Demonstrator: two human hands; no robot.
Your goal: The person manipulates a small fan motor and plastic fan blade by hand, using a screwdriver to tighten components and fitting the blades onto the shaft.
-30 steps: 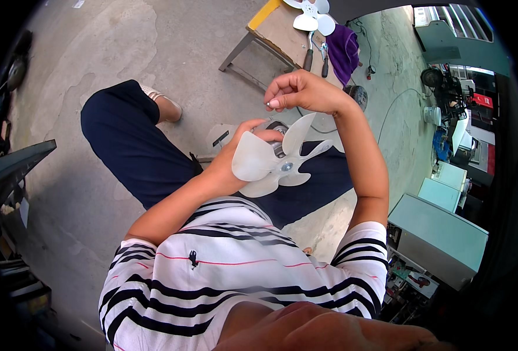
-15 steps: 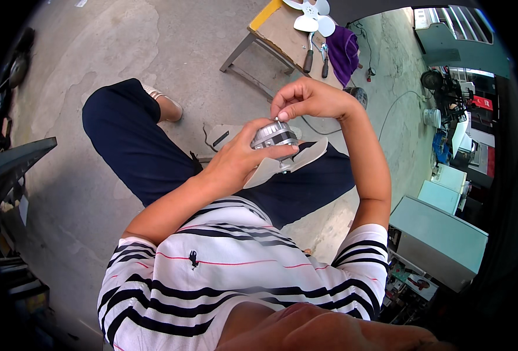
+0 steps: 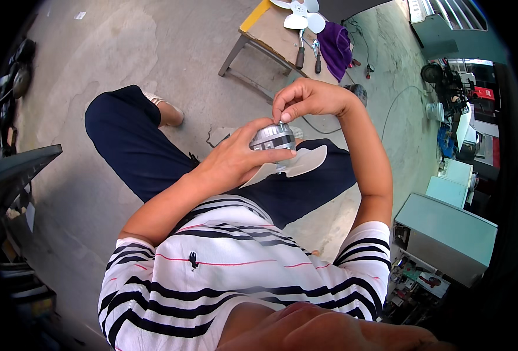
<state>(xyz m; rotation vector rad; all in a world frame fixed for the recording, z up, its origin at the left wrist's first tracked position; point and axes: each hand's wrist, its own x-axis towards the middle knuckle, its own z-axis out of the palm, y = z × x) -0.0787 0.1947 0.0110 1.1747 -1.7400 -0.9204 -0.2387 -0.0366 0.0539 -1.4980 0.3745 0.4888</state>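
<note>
I get one head-worn fisheye, looking down over striped shirt [image 3: 241, 263]; left hand [image 3: 235, 151], right hand [image 3: 317, 99] near, floor [image 3: 118, 52] beyond.

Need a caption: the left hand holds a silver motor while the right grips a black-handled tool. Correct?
No: the head view shows the right hand at the top of the silver motor; the black-handled tools lie on the table. The rest stands.

A white fan, tools [image 3: 300, 57] and purple cloth [image 3: 335, 49] top the table [image 3: 263, 29].
</note>
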